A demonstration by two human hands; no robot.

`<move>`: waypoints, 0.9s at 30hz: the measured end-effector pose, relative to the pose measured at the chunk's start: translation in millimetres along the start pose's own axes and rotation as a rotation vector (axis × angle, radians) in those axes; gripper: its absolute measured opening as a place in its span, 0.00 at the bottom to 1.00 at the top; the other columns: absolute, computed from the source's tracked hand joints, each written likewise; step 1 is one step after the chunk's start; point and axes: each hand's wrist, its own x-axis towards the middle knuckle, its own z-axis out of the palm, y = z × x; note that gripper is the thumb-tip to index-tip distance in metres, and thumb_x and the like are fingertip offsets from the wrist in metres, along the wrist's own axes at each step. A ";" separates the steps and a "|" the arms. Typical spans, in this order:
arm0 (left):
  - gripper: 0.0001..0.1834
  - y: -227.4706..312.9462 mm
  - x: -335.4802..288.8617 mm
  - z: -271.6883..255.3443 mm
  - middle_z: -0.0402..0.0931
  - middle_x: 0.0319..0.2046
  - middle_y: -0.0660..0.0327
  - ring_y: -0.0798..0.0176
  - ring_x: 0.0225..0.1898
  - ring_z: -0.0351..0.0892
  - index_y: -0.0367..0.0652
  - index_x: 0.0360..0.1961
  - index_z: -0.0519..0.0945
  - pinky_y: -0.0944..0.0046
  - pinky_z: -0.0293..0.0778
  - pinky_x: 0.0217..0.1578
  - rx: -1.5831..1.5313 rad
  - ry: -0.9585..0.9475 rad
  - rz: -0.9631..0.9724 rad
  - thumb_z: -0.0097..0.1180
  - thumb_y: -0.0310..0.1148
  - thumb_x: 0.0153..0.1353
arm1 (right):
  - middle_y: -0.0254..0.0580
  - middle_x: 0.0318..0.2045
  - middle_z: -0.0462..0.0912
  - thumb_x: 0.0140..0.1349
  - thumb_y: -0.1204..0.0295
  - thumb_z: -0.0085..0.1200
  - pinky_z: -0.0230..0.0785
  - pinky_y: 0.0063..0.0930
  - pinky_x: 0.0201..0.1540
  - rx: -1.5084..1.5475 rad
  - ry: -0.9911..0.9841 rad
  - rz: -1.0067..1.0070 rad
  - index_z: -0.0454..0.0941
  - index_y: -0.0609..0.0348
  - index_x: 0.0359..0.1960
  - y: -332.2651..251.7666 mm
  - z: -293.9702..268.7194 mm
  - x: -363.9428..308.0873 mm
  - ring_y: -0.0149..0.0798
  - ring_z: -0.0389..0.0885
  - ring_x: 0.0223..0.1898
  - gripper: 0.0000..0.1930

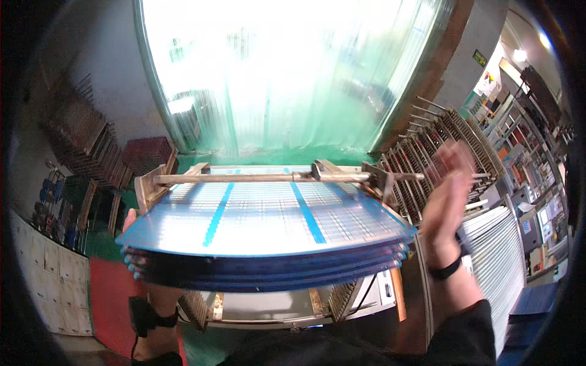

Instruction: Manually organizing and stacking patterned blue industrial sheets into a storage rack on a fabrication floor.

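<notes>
At right, the right hand [449, 198] has blurred, empty fingers outstretched; left of centre, stacked panels [262, 229] mostly hide the left hand [130, 218], its grip unclear.

Strong light is entering through the plastic curtain [281, 79], overexposing its upper half; glare is washing across the top panel [262, 222]; motion is blurring the right hand [448, 201]; fisheye distortion is bending outer edges
</notes>
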 end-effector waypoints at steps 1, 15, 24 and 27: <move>0.27 -7.6 -0.1 6.1 0.73 0.62 0.52 0.56 0.61 0.75 0.49 0.72 0.63 0.49 0.73 0.63 0.002 0.080 0.006 0.41 0.48 0.77 | 0.49 0.68 0.68 0.74 0.55 0.42 0.58 0.44 0.69 0.031 -0.079 -0.267 0.60 0.59 0.72 -18.5 -1.1 31.2 0.46 0.67 0.68 0.30; 0.29 -21.5 -46.5 57.8 0.70 0.64 0.57 0.61 0.67 0.70 0.45 0.72 0.61 0.55 0.71 0.66 1.464 0.215 0.479 0.41 0.49 0.78 | 0.36 0.34 0.78 0.52 0.74 0.61 0.75 0.32 0.40 -0.636 -1.189 -1.294 0.84 0.59 0.33 -108.0 93.8 41.1 0.39 0.78 0.40 0.06; 0.29 -19.7 -43.6 51.3 0.69 0.65 0.57 0.60 0.68 0.69 0.43 0.72 0.62 0.55 0.70 0.67 1.201 0.260 0.476 0.41 0.49 0.78 | 0.49 0.37 0.84 0.64 0.67 0.58 0.77 0.41 0.43 -0.614 -1.461 -0.554 0.80 0.61 0.37 -122.6 99.3 49.7 0.55 0.84 0.41 0.09; 0.29 -30.5 -39.0 49.5 0.69 0.66 0.57 0.59 0.68 0.69 0.43 0.71 0.62 0.54 0.70 0.67 0.872 0.231 0.416 0.41 0.50 0.78 | 0.40 0.28 0.80 0.65 0.68 0.56 0.77 0.40 0.41 -0.817 -1.391 -0.943 0.80 0.57 0.37 -122.3 92.9 49.3 0.43 0.83 0.38 0.07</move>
